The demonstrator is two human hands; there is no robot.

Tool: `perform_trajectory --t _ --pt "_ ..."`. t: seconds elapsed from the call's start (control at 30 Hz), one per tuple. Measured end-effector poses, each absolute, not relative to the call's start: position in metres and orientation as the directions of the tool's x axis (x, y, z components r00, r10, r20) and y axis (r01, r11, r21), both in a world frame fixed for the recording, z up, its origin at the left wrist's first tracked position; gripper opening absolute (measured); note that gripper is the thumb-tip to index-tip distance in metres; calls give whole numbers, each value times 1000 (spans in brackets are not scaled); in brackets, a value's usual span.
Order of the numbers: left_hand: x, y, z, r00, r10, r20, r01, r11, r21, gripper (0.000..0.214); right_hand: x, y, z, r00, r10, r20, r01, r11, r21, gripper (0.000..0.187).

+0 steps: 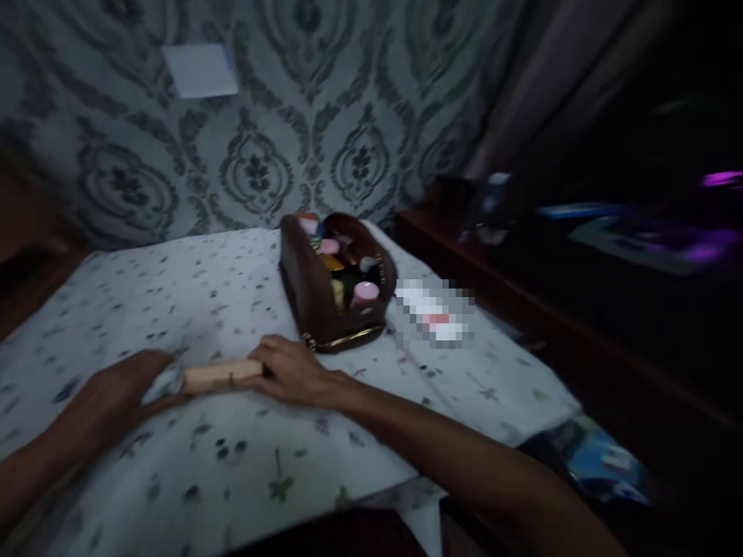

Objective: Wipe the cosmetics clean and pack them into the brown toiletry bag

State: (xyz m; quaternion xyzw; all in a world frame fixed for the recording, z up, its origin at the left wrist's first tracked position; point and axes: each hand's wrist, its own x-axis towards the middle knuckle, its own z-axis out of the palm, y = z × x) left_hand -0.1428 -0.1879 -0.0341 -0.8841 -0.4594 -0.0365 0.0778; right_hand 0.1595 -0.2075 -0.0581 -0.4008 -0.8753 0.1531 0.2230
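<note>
A pale, tube-shaped object (221, 374) lies across a table covered with a white flowered cloth (191, 294). My right hand (293, 373) is closed around the tube's right end. My left hand (124, 387) grips its left end, where something white and crumpled (166, 381), like a cloth or tissue, shows between the fingers and the tube. Just behind my right hand stands a dark brown open box (325, 298) filled with several small bottles and jars with pink and yellow caps.
A blurred white item (435, 313) lies on the cloth right of the box. A dark wooden surface (522, 286) with dim objects runs along the right. Patterned wallpaper (261, 116) backs the table. Something blue (604, 460) lies below the table's right corner.
</note>
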Motion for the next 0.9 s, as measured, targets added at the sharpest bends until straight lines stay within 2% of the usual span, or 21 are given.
perform_trajectory --t 0.1,0.2,0.27,0.37,0.5,0.67,0.8,0.9 --pt "-134 -190 -20 662 738 129 748 -642 -165 44 158 -204 -65 -549 780 300 612 619 -492 31" --pt "-118 -193 -14 679 731 61 725 -655 -214 40 156 -203 -68 -546 783 298 595 613 -520 27" --pt "-99 -199 -15 701 713 22 700 -682 -212 34 156 -205 -68 -550 776 310 583 622 -522 26" --pt "-65 -208 -21 760 647 58 642 -736 -215 37 155 -207 -67 -551 764 336 579 640 -506 19" --pt "-43 -210 -26 788 613 49 613 -777 -141 34 155 -207 -69 -554 747 367 568 661 -490 5" --pt "-80 -206 -14 697 716 -16 712 -695 -103 27 155 -207 -68 -573 745 341 567 661 -492 23" --pt "-122 -210 -10 621 783 41 782 -615 -97 23 154 -213 -65 -578 756 309 571 644 -509 29" --pt "-144 -209 -26 632 770 86 775 -631 -40 27 153 -216 -62 -558 783 274 606 611 -510 37"
